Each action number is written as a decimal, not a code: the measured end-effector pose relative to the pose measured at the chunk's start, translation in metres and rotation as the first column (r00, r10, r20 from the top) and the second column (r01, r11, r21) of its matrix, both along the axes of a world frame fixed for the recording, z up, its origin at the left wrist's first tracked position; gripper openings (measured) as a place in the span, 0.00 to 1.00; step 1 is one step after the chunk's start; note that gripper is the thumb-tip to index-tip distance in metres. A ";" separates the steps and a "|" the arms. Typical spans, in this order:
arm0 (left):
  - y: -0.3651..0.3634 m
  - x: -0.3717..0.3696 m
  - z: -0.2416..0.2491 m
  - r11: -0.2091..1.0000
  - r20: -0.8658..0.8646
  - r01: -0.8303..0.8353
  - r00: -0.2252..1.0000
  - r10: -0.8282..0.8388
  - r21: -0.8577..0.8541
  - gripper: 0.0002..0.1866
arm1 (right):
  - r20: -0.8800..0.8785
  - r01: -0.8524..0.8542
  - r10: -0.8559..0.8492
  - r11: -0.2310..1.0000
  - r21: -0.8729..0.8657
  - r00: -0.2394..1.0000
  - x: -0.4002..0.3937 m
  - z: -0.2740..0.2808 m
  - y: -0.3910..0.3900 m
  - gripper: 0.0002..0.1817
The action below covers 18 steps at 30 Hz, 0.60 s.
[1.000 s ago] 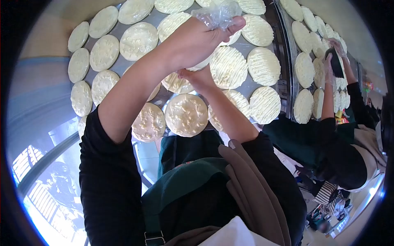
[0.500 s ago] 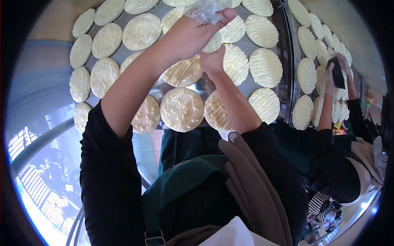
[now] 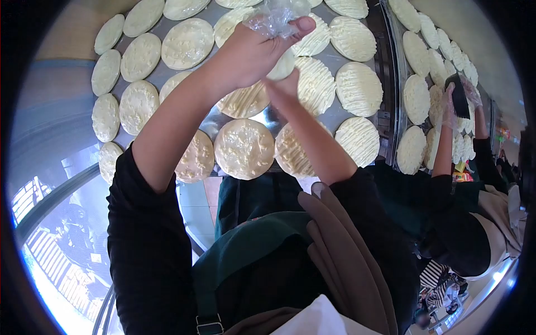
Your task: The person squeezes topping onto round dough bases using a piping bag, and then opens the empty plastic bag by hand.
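A clear plastic bag (image 3: 277,18) with pale cream inside is bunched at its top in my left hand (image 3: 254,53), whose thumb points right. The bag's pale lower part shows beneath that hand. My right hand (image 3: 283,89) is at this lower part, its fingers mostly hidden behind the bag. Under both hands lie round flat pieces on a metal tray (image 3: 212,120). The round piece (image 3: 316,86) right of my right hand has ridged cream lines, while a round piece (image 3: 244,149) nearer my body has a lumpy, glossy top.
At the right, another tray (image 3: 397,84) holds more round pieces. A co-worker's gloved hands (image 3: 448,106) hold a dark object (image 3: 460,97) over it. A dark gap separates the trays. A curved metal rail (image 3: 61,192) runs along the left.
Both my hands and the bag have shifted slightly left, with my right hand also a little lower. The trays appear slightly further left in view.
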<state>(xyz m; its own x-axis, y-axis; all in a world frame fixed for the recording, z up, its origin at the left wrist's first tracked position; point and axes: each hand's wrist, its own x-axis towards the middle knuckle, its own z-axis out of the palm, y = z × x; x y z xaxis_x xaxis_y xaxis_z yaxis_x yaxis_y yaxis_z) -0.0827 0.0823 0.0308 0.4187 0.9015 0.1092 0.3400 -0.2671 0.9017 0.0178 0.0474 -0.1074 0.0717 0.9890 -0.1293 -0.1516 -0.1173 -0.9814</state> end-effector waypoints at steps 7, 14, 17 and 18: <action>-0.001 0.002 0.014 0.997 -0.110 0.065 0.992 -0.069 -0.038 0.27 | -0.054 -0.003 0.002 1.000 -0.012 0.999 -0.002 -0.003 -0.009 0.18; -0.001 0.009 0.000 0.997 -0.024 0.032 0.999 -0.031 0.070 0.23 | 0.002 0.004 -0.004 0.999 -0.054 1.000 0.003 0.001 -0.016 0.21; -0.003 0.007 -0.005 0.993 -0.007 0.032 0.999 -0.031 0.118 0.23 | 0.014 -0.039 0.039 0.999 0.031 0.999 -0.001 -0.009 -0.028 0.21; -0.004 0.006 -0.005 0.994 -0.001 0.042 0.999 -0.043 0.099 0.23 | 0.022 -0.048 0.048 0.999 0.013 0.999 0.001 -0.006 -0.025 0.21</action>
<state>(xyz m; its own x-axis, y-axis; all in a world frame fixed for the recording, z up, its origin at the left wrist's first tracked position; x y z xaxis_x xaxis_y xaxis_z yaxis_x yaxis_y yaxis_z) -0.0767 0.0783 0.0259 0.4561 0.8677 0.1975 0.3251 -0.3691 0.8707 0.0190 0.0219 -0.1134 0.0267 0.9931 -0.1144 -0.1245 -0.1102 -0.9861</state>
